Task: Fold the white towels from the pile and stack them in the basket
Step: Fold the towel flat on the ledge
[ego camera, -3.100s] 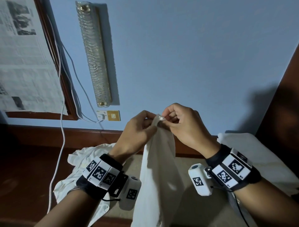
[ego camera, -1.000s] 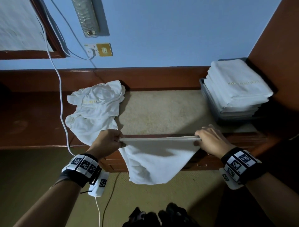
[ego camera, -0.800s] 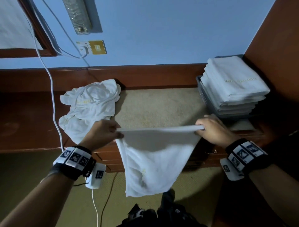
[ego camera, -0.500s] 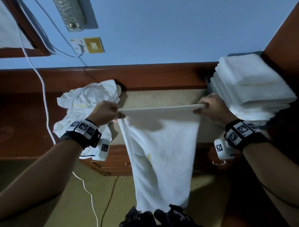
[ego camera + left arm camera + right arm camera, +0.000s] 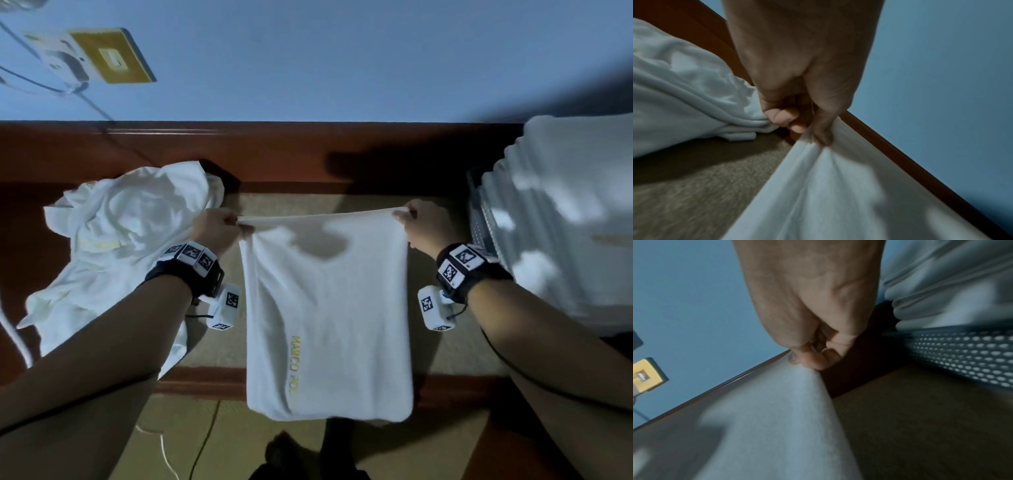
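Beside held towel [image 5: 329,315]: crumpled pile [image 5: 116,246] left, basket [image 5: 479,219] right.

The towel [image 5: 329,308] is white with gold lettering. Left of it, the pile [image 5: 116,253] is plain white; right of it, the basket [image 5: 962,353] is dark grey (dotted with pale holes). Behind it, the wall [image 5: 342,58] is blue.

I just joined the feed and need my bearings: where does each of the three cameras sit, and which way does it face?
Head: on the head, looking down at the towel stretched between left hand and right hand; both forearms show.
Left wrist: along the left hand, whose fingers pinch a corner; crumpled pile beside.
Right wrist: along the right hand, which pinches the other corner; perforated basket beside.
All three show the towel.
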`<state>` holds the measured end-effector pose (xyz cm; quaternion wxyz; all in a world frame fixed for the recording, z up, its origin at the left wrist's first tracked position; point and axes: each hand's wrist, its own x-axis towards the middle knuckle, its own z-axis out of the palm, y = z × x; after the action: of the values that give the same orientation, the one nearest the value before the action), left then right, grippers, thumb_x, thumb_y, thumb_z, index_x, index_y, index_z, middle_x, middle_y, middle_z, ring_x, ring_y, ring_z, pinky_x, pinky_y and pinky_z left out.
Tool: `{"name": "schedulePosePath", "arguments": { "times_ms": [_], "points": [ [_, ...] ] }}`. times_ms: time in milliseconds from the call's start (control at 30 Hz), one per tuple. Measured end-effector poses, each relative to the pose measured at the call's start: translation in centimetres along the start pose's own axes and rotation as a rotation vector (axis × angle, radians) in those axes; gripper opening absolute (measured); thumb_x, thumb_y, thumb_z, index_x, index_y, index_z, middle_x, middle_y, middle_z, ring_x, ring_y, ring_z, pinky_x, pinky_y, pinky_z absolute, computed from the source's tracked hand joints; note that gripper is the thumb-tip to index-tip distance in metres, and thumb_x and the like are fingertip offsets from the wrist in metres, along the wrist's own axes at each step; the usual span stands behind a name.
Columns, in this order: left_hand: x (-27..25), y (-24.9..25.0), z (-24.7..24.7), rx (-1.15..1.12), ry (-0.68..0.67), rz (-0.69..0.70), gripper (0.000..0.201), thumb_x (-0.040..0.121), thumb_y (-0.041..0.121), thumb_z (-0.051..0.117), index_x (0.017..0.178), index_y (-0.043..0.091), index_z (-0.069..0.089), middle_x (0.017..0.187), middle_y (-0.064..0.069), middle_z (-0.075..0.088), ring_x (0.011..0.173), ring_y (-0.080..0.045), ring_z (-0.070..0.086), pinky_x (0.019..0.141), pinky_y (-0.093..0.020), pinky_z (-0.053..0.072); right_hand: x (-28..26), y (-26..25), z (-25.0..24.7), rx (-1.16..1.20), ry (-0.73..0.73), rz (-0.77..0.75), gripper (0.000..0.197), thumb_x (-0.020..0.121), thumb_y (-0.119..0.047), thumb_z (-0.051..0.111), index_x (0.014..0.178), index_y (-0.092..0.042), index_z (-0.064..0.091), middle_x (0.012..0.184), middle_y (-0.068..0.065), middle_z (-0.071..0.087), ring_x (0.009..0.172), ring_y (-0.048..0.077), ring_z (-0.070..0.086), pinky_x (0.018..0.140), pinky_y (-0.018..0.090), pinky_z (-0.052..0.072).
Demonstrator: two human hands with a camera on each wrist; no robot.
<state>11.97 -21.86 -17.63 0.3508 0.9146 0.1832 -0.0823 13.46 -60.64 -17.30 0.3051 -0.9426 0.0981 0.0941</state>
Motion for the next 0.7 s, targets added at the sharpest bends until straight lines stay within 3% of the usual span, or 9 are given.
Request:
{"name": "schedulePosePath", "arguments": {
  "times_ms": [133,200,267,367,433,500,567,633,700],
  "points": [
    [5.9,-0.1,2.9,-0.294,-0.059,-0.169,0.011,0.090,0.014,0.080,0.087,0.010,0.070,0.093,-0.023,0.075,0.077,-0.028,0.075,0.083,-0.046,0.065,5.5,0.8,2.6,0.109,-0.021,0.134,0.027,0.105,-0.028,0.054,0.123,-0.011,0.063,0.079,0.002,0.074,0.056,0.013,0.074,0.055,0.026,0.054],
    [9.1,-0.6,5.1,-0.317,-0.084,-0.195,0.012,0.087,0.011,0.082,0.087,0.013,0.070,0.091,-0.023,0.076,0.078,-0.028,0.077,0.086,-0.049,0.064,7.9,1.5,4.3,0.166,-0.035,0.204,0.024,0.104,-0.020,0.057,0.120,-0.003,0.063,0.081,0.006,0.074,0.063,0.020,0.076,0.067,0.038,0.064],
    [12.0,-1.1,7.3,-0.305,-0.072,-0.203,0.014,0.083,0.012,0.085,0.082,0.019,0.072,0.087,-0.017,0.077,0.077,-0.026,0.076,0.084,-0.039,0.064,10.2,2.2,5.7,0.234,-0.053,0.270,0.020,0.103,-0.015,0.061,0.117,-0.002,0.062,0.078,0.005,0.072,0.070,0.026,0.077,0.081,0.047,0.064],
    [15.2,-0.9,9.5,-0.195,-0.039,-0.184,0.009,0.085,0.017,0.083,0.087,0.020,0.075,0.086,-0.005,0.077,0.078,-0.013,0.072,0.064,-0.013,0.052,13.8,2.7,7.0,0.273,-0.062,0.316,0.008,0.100,-0.016,0.065,0.102,-0.011,0.059,0.078,0.004,0.070,0.070,0.025,0.076,0.083,0.046,0.064],
    [17.4,-0.7,10.5,-0.121,-0.036,-0.148,0.008,0.086,0.020,0.082,0.081,0.019,0.075,0.078,-0.001,0.075,0.072,-0.009,0.068,0.057,-0.011,0.044,16.3,2.9,7.9,0.248,-0.047,0.313,0.016,0.099,-0.016,0.067,0.086,-0.011,0.060,0.078,0.008,0.072,0.069,0.026,0.077,0.081,0.046,0.065],
    [19.0,-0.5,11.3,-0.061,-0.029,-0.111,0.016,0.086,0.020,0.079,0.072,0.016,0.074,0.070,0.000,0.075,0.065,-0.010,0.066,0.059,-0.018,0.048,18.1,3.0,8.8,0.220,-0.041,0.320,0.019,0.099,-0.015,0.068,0.081,-0.017,0.061,0.084,0.012,0.075,0.071,0.026,0.077,0.078,0.044,0.065],
    [19.6,-0.4,12.1,0.010,-0.019,-0.079,0.012,0.089,0.020,0.075,0.083,0.010,0.076,0.075,-0.004,0.074,0.068,-0.016,0.065,0.061,-0.022,0.048,19.0,3.5,9.7,0.229,-0.072,0.327,0.007,0.100,-0.013,0.067,0.094,-0.009,0.065,0.098,0.015,0.075,0.072,0.024,0.075,0.068,0.034,0.065],
    [19.1,-0.8,12.7,0.082,0.032,0.006,0.014,0.092,0.017,0.072,0.100,0.007,0.069,0.099,-0.014,0.071,0.084,-0.026,0.064,0.069,-0.028,0.047,19.2,3.8,10.1,0.225,-0.109,0.302,0.024,0.100,-0.012,0.066,0.122,-0.003,0.063,0.104,0.012,0.071,0.075,0.021,0.072,0.063,0.027,0.064],
    [18.0,-1.8,12.7,0.165,0.064,0.068,0.040,0.091,0.016,0.072,0.128,0.010,0.056,0.133,-0.018,0.055,0.112,-0.037,0.058,0.088,-0.040,0.050,18.6,3.8,10.0,0.044,-0.133,0.201,0.049,0.098,-0.018,0.070,0.142,-0.006,0.052,0.117,0.014,0.069,0.097,0.028,0.071,0.085,0.038,0.062]
  ]
}}
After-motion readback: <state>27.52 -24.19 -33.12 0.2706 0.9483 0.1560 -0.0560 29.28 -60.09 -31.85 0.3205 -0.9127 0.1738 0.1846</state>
